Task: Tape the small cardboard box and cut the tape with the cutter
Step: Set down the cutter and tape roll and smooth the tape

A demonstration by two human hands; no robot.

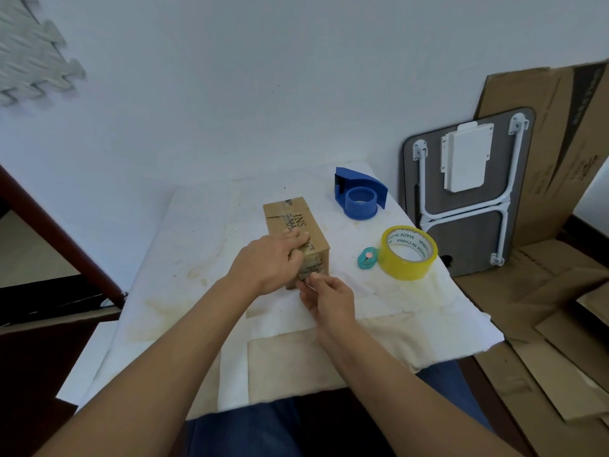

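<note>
A small cardboard box (290,219) lies on the white-covered table (204,258), long side pointing away from me. My left hand (270,265) rests on its near top, fingers pressed flat on the box. At the box's near end my right hand (324,296) pinches a piece of tape or flap between thumb and fingers. To the right of the box a yellow tape roll (408,252) lies flat. A small teal cutter (367,257) sits against the roll's left side, untouched.
A blue tape dispenser (361,194) stands at the table's far right. A folded grey lap table (468,192) leans on the wall to the right, with flattened cardboard (543,324) behind and below it. Dark wooden furniture (59,235) is on the left.
</note>
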